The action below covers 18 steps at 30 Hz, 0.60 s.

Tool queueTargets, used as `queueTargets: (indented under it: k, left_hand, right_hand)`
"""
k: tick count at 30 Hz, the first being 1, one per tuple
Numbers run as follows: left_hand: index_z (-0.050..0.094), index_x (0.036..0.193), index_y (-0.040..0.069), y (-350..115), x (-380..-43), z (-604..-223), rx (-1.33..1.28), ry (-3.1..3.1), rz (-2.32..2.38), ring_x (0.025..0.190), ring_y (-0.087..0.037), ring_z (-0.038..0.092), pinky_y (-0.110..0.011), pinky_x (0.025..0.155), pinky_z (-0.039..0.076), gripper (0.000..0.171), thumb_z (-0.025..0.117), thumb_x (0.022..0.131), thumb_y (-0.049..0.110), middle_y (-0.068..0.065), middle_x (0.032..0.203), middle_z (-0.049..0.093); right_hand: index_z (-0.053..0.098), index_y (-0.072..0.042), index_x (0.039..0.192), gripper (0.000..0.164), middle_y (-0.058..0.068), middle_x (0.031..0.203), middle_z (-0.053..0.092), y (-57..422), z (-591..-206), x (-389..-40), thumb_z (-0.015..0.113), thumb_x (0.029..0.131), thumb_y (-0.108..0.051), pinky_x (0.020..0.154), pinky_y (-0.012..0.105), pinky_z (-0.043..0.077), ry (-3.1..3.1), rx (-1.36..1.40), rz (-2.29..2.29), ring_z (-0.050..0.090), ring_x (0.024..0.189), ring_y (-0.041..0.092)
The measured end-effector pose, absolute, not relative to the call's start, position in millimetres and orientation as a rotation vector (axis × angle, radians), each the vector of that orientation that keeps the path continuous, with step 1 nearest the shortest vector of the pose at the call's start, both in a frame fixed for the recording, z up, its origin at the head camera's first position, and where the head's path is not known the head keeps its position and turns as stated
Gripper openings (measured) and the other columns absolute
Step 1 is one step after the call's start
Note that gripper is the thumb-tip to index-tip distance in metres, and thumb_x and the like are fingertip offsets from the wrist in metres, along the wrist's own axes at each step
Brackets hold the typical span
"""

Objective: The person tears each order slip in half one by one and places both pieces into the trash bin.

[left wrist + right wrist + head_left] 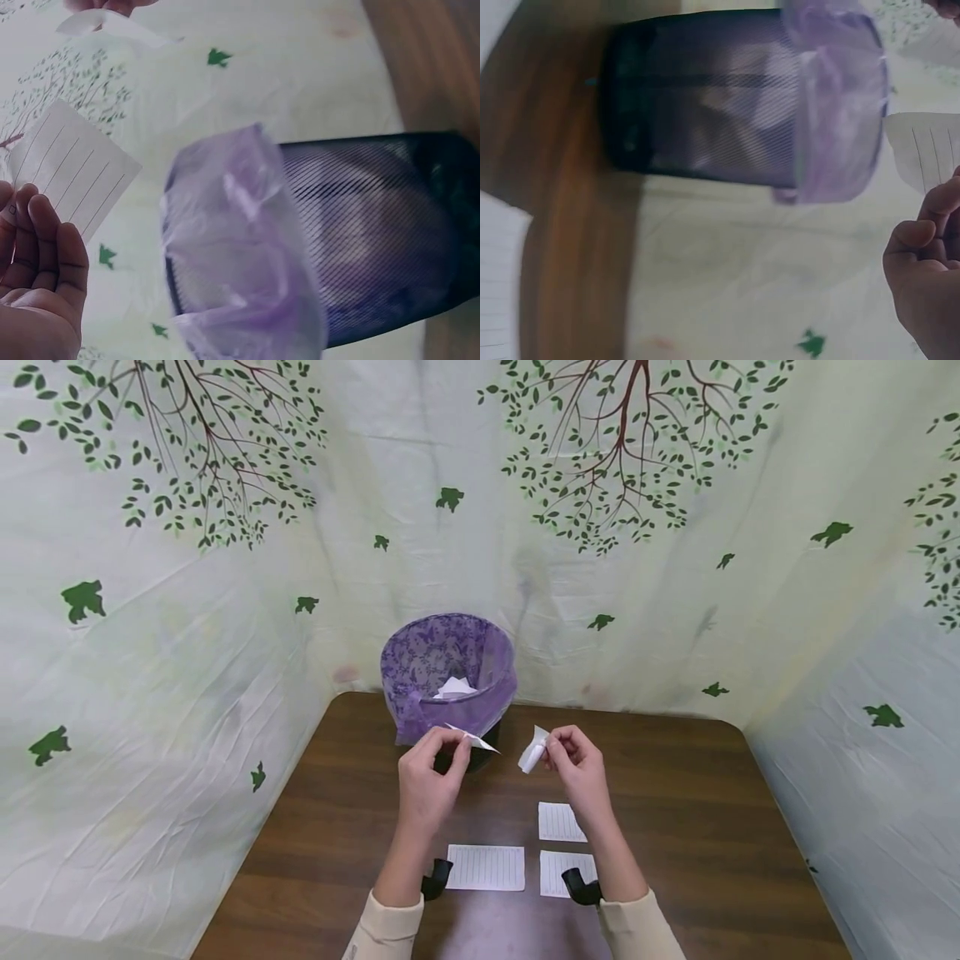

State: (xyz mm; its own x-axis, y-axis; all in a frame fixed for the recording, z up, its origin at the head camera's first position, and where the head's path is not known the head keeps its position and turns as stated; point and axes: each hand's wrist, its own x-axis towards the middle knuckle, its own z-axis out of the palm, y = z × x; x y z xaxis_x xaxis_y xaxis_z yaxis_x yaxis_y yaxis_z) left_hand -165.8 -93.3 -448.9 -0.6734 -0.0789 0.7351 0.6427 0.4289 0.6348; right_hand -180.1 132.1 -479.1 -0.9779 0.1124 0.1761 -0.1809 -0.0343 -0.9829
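Note:
My left hand [429,777] pinches a piece of lined paper [480,742] between thumb and fingers, just in front of the bin. In the left wrist view that lined piece [79,169] shows its ruled face. A second, curled piece of paper [533,750] is pinched by my right hand [580,768], with a gap between the two pieces. Behind the hands stands a dark mesh bin [720,97] with a purple patterned bag [498,672] folded over its rim. White paper scraps [454,687] lie inside it.
On the brown table [675,810] a wide lined sheet [486,868] lies below the left hand. Two smaller lined sheets, a nearer one [557,870] and a farther one [558,822], lie near the right forearm. A leaf-printed curtain [555,635] surrounds the table's back and sides.

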Motion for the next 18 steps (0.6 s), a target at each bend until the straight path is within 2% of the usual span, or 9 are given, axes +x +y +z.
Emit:
queueTargets:
  k: [4,10,14,18]
  left_hand:
    - [0.076,0.093,0.006,-99.0,-175.8,-436.4,-0.456,-1.952,-1.273,0.08,-0.019,0.069,-0.021,0.078,0.056,0.007,0.076,0.094,-0.001,-0.007,0.087,0.075]
    - [0.076,0.094,0.003,-107.4,-194.5,-422.9,-0.434,-1.88,-1.25,0.078,-0.022,0.068,-0.019,0.078,0.055,0.006,0.078,0.092,-0.002,-0.009,0.087,0.075]
    - [0.076,0.096,0.001,-113.1,-208.5,-415.3,-0.402,-1.87,-1.226,0.079,-0.023,0.068,-0.022,0.078,0.055,0.003,0.078,0.093,0.001,-0.011,0.089,0.076]
    - [0.076,0.1,0.0,-117.6,-222.0,-410.9,-0.366,-1.904,-1.196,0.082,-0.024,0.069,-0.026,0.08,0.055,0.008,0.075,0.098,0.008,-0.012,0.092,0.075]
  right_hand:
    - [0.063,0.006,0.103,0.011,0.005,0.08,0.064,119.8,-456.8,-194.5,0.062,0.104,-0.004,0.069,0.022,0.053,-1.982,0.202,2.088,0.059,0.073,0.014]
    - [0.062,0.007,0.1,0.01,0.0,0.078,0.064,102.3,-434.0,-217.9,0.062,0.103,-0.003,0.067,0.021,0.053,-1.935,0.332,2.06,0.059,0.071,0.009]
    - [0.062,0.006,0.101,0.011,-0.005,0.079,0.064,90.1,-423.1,-233.4,0.061,0.104,-0.004,0.067,0.02,0.052,-1.937,0.363,2.055,0.06,0.071,0.009]
    - [0.063,0.005,0.102,0.011,-0.003,0.081,0.066,78.7,-414.8,-247.0,0.062,0.104,-0.005,0.069,0.023,0.055,-1.948,0.367,2.046,0.062,0.073,0.012]
